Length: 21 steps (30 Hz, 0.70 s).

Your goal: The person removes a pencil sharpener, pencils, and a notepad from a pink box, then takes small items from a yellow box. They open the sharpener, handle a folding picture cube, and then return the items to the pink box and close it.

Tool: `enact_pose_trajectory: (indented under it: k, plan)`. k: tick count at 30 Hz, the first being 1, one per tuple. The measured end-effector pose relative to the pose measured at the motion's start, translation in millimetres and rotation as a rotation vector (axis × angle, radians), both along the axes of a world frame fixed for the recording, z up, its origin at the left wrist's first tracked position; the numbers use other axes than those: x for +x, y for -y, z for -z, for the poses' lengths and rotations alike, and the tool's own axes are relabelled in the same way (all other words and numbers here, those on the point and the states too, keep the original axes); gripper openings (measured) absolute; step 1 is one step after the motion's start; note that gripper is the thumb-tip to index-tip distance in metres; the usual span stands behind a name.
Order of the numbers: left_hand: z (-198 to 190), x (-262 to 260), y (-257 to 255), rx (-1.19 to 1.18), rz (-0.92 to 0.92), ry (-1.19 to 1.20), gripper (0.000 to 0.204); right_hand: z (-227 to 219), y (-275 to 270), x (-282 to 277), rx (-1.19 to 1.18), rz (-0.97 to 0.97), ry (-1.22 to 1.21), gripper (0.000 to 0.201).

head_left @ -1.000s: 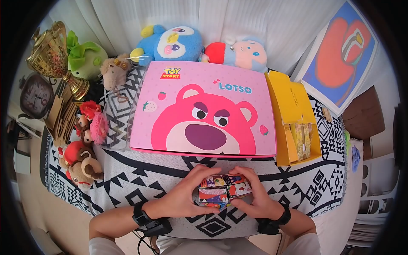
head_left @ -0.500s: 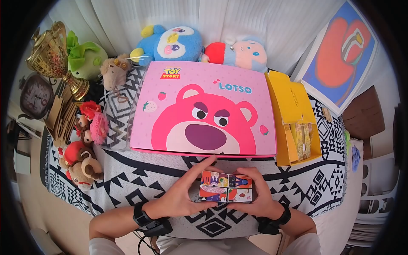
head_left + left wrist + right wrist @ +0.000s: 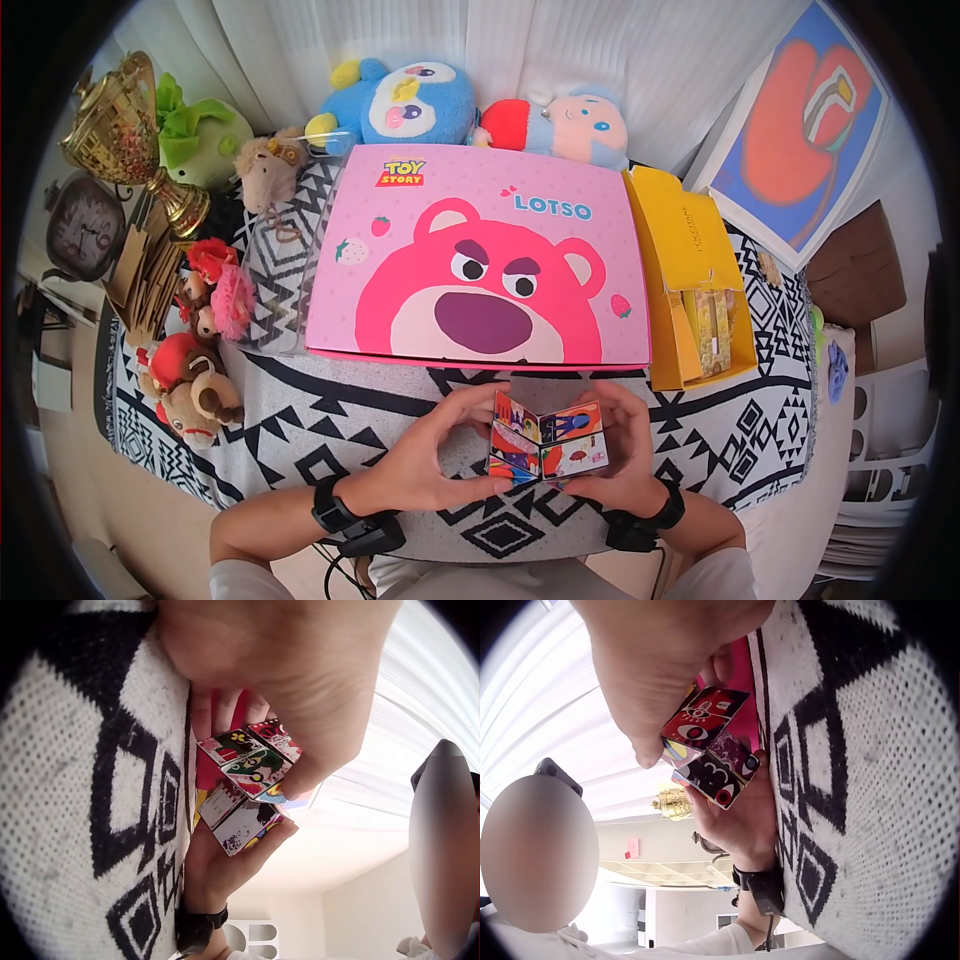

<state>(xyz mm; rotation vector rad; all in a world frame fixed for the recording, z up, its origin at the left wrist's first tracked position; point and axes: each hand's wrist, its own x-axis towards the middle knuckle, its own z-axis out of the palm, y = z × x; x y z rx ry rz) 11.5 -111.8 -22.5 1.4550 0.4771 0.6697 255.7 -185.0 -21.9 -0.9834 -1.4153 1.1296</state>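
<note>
Between the two hands is a small printed folding cube (image 3: 520, 445), parted into two halves that form a V with colourful pictures on the inner faces. My left hand (image 3: 435, 455) grips its left half, thumb at the lower edge. On the right half, my right hand (image 3: 620, 455) holds with the thumb below and fingers behind. The left wrist view shows the cube's outer faces (image 3: 259, 769) in green, red and white, split by a gap. Red and black faces (image 3: 705, 720) appear in the right wrist view.
A large pink box (image 3: 480, 260) lies behind the hands, with an open yellow box (image 3: 690, 230) at its right. Plush toys (image 3: 425, 100) line the back. A gold trophy (image 3: 120, 130), clock (image 3: 88, 225) and small dolls (image 3: 215, 290) stand left on the patterned cloth (image 3: 290, 400).
The cube went from a flat-topped block half a second ago to a V-shaped opening. Both hands have turned with its halves, and the right hand has shifted slightly to the right.
</note>
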Motion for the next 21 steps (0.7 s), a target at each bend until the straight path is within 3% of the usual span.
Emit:
enact_pose_trajectory:
  k: [7, 9, 11, 21]
  plan:
    - [-13.0, -0.5, -2.7, 0.112, 0.033, -0.064, 0.085, 2.1, -1.2, 6.2, 0.016, -0.031, 0.048, 0.09]
    - [-14.1, 0.0, -2.9, 0.14, 0.049, -0.08, 0.085, -11.5, -7.7, 8.9, 0.104, -0.116, 0.286, 0.084]
    - [-12.6, 0.6, -3.0, 0.249, 0.058, -0.07, 0.086, -10.6, -10.5, 5.7, 0.122, -0.131, 0.277, 0.083]
    - [-13.5, -0.5, -1.7, 0.331, 0.106, -0.132, 0.089, -6.9, -8.8, 8.0, 0.094, -0.263, 0.338, 0.088]
